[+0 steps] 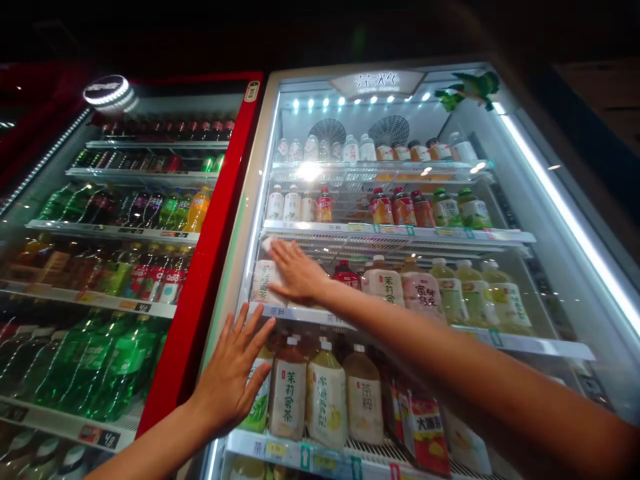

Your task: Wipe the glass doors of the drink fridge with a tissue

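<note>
My right hand (299,272) reaches across to the glass door of the drinks cooler (350,240), its fingers stretched out and pressed flat toward the upper left. A bit of white material, which looks like a cloth (268,244), shows at its fingertips; most of it is hidden under the hand. Lower and to the left, my left hand (233,373) rests spread against the glass near the door's left edge, holding nothing. Behind the glass, a pale-labelled tea bottle (265,281) stands beside my right fingers, and another tea bottle (289,393) is right of my left hand.
On the left stands a red-framed cooler (200,267) with soda bottles, including large green bottles (130,357). Shelves (400,232) in the lit cooler carry several rows of drinks. A lit sign (377,81) and a green leaf decoration (470,90) are at its top.
</note>
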A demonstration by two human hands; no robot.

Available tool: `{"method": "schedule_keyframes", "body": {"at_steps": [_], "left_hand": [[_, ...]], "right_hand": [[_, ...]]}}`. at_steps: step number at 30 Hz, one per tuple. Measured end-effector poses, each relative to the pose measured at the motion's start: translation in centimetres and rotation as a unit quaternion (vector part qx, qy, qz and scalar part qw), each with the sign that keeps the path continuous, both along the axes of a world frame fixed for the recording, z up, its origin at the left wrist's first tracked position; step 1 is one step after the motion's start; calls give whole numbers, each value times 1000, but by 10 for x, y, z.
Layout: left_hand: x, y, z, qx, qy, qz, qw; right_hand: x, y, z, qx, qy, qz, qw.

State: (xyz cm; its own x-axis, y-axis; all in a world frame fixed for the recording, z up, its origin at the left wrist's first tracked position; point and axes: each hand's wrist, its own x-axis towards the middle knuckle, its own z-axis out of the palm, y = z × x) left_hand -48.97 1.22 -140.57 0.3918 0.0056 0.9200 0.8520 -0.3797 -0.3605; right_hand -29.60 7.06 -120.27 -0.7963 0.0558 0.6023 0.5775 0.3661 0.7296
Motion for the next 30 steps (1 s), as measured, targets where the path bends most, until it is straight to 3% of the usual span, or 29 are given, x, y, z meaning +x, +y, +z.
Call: {"method": "schedule_keyframes", "body": {"at_steps": [3,5,7,9,14,19,24,28,30], "left_hand": [[-5,0,-5,7,-4,0,1000],[-11,-1,-6,8,-2,9,1000],[-17,-2,-6,7,-2,18,1000],[-22,-1,-5,6,-6,21,1000],[-24,1,-6,-4,-7,27,1000],[-24,2,-12,-8,-8,24,1000],[-13,8,-6,-22,-20,19,999],[8,13,8,-8,-9,10,1000],[20,16,17,-2,-1,7,1000]], "right_hand": [[-20,-1,-24,-6,-125,2,992],[-20,-2,-14,-5,-109,-8,994],[-17,-2,3,-3,-26,-17,999],[-17,0,8,-3,18,-15,1000],[-25,-2,-15,-19,-99,9,995],[-24,-7,-4,-24,8,-9,1000],[-21,-8,-27,-34,-119,5,992],[13,-11,9,-26,10,-45,999],[33,-13,18,-21,77,-67,995]]}}
